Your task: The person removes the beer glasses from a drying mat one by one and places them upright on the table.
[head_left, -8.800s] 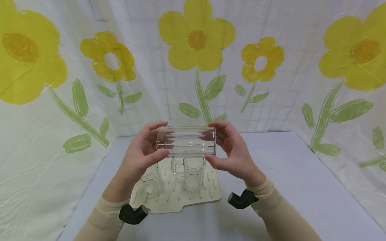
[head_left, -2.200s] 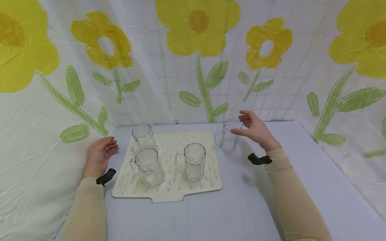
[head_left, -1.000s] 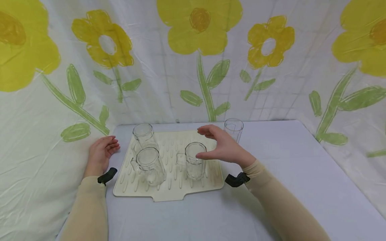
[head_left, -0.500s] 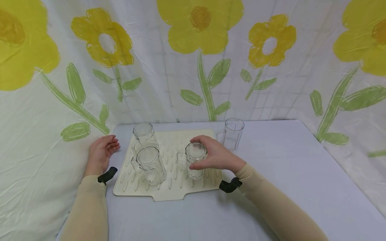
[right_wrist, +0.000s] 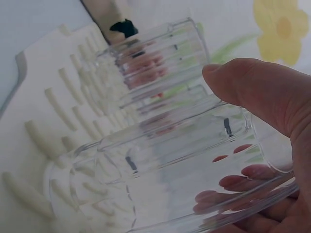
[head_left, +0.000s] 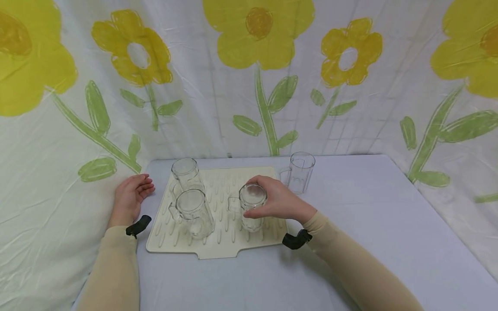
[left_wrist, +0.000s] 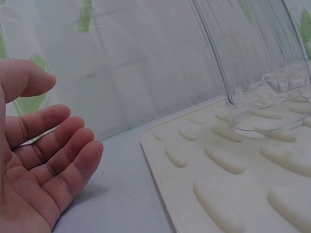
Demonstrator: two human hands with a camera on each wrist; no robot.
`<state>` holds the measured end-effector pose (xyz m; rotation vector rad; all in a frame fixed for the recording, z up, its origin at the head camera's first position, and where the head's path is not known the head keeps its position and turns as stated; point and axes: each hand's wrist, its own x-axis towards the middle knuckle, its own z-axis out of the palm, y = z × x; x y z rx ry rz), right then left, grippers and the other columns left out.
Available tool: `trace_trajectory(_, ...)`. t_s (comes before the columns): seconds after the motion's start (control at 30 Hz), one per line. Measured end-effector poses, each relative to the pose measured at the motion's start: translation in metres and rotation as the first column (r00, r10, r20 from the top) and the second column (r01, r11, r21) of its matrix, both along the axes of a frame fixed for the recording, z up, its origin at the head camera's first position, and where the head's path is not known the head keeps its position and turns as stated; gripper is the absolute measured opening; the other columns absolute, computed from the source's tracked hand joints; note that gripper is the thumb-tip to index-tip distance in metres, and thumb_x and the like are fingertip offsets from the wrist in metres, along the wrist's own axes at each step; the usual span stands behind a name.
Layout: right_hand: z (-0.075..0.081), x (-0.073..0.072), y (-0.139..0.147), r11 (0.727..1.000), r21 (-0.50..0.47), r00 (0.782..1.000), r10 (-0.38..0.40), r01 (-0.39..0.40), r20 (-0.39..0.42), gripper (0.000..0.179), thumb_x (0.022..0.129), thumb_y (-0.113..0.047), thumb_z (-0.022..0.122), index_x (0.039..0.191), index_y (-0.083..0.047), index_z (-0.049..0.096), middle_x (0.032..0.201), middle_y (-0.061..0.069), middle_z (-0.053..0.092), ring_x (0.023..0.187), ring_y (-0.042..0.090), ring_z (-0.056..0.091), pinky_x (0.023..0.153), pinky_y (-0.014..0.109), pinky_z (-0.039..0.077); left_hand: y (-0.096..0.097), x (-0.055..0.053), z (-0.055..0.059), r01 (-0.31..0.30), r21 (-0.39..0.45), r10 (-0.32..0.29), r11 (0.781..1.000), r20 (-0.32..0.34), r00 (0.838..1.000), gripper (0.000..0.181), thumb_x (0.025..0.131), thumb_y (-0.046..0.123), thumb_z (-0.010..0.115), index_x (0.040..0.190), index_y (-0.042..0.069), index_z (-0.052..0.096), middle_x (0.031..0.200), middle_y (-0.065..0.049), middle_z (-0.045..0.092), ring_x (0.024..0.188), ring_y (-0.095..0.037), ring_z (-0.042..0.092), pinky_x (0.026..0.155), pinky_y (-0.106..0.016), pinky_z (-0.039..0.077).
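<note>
My right hand (head_left: 279,199) grips a clear glass mug (head_left: 252,222) near its rim, thumb on the near side and fingers round the back. That mug stands upright on the right part of a cream ridged drying mat (head_left: 218,250), its handle pointing left. Through the glass, in the right wrist view, the fingertips (right_wrist: 233,183) show against the far wall. Off the mat's left edge, my left hand (head_left: 130,196) rests on the table with loosely curled fingers and nothing in it. Nearest to it on the mat are two more glass mugs, one behind (head_left: 186,172) and one in front (head_left: 194,218).
Behind my right hand, a further glass mug (head_left: 300,175) stands on the white table (head_left: 350,207), just off the mat's right edge. A white curtain (head_left: 186,129) with yellow flowers hangs round the back and sides.
Earlier both hands held a mug up sideways. Later my right hand left the mug beside the mat, moved left and took hold of the right mug on the mat. My left hand stayed put lately.
</note>
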<state>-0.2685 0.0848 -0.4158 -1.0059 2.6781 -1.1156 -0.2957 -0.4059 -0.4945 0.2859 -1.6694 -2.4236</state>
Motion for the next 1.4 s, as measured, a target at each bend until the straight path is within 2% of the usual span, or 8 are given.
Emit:
trace_trajectory(0.13,0.004,0.002,0.001,1.000,-0.010,1.000,0.003,-0.003,-0.001,0.074,0.072,-0.063,0.091,0.132,-0.030,0.062,0.127,-0.017,0.064,0.117,0.006,0.061,0.099,0.036,0.055,-0.001,-0.001,-0.001,0.001,0.025,-0.001,1.000,-0.006,1.000,0.033,0.101,0.027,0.073,0.124,0.004,0.067,0.106,-0.007,0.070,0.096,-0.021,0.070,0.085,-0.029,0.065)
trace_trajectory(0.23,0.009,0.004,0.002,1.000,-0.021,1.000,0.001,-0.001,-0.005,0.074,0.072,-0.064,0.090,0.132,-0.030,0.062,0.127,-0.017,0.064,0.116,0.007,0.061,0.098,0.037,0.055,-0.002,-0.001,-0.002,0.007,0.038,-0.007,0.999,-0.008,1.000,0.029,0.101,0.026,0.074,0.120,0.005,0.068,0.106,-0.007,0.069,0.097,-0.022,0.070,0.085,-0.029,0.065)
trace_trajectory(0.4,0.019,0.006,0.006,0.999,-0.043,1.000,-0.010,0.009,-0.021,0.073,0.072,-0.065,0.090,0.131,-0.033,0.061,0.127,-0.018,0.063,0.115,0.006,0.060,0.097,0.036,0.055,-0.002,0.000,0.000,0.007,0.029,-0.007,1.000,-0.001,1.000,0.030,0.101,0.027,0.073,0.121,0.005,0.067,0.108,-0.007,0.068,0.099,-0.023,0.069,0.086,-0.029,0.065)
trace_trajectory(0.63,0.042,0.013,0.019,0.996,-0.091,0.998,-0.017,0.012,-0.052,0.071,0.075,-0.064,0.089,0.131,-0.034,0.059,0.128,-0.017,0.062,0.117,0.008,0.061,0.096,0.037,0.057,0.000,0.000,0.001,0.001,0.020,-0.001,1.000,0.001,1.000,0.031,0.102,0.027,0.072,0.123,0.005,0.067,0.108,-0.007,0.068,0.097,-0.021,0.069,0.086,-0.028,0.065)
trace_trajectory(1.07,0.079,0.031,0.039,0.988,-0.154,0.978,-0.061,0.031,-0.197,0.073,0.074,-0.057,0.092,0.135,-0.034,0.059,0.129,-0.017,0.063,0.118,0.005,0.060,0.099,0.038,0.055,0.000,0.000,0.001,-0.004,-0.004,0.004,1.000,0.008,1.000,0.040,0.103,0.027,0.070,0.131,0.000,0.061,0.107,-0.006,0.068,0.099,-0.021,0.069,0.086,-0.028,0.064)
trace_trajectory(1.4,0.095,0.043,0.048,0.975,-0.221,0.966,-0.063,0.006,-0.251,0.075,0.072,-0.048,0.097,0.136,-0.034,0.060,0.130,-0.017,0.064,0.114,0.006,0.063,0.095,0.034,0.057,0.000,0.000,0.001,0.002,0.008,-0.002,1.000,-0.002,1.000,0.036,0.102,0.026,0.072,0.127,0.001,0.065,0.105,-0.007,0.070,0.098,-0.022,0.070,0.086,-0.029,0.065)
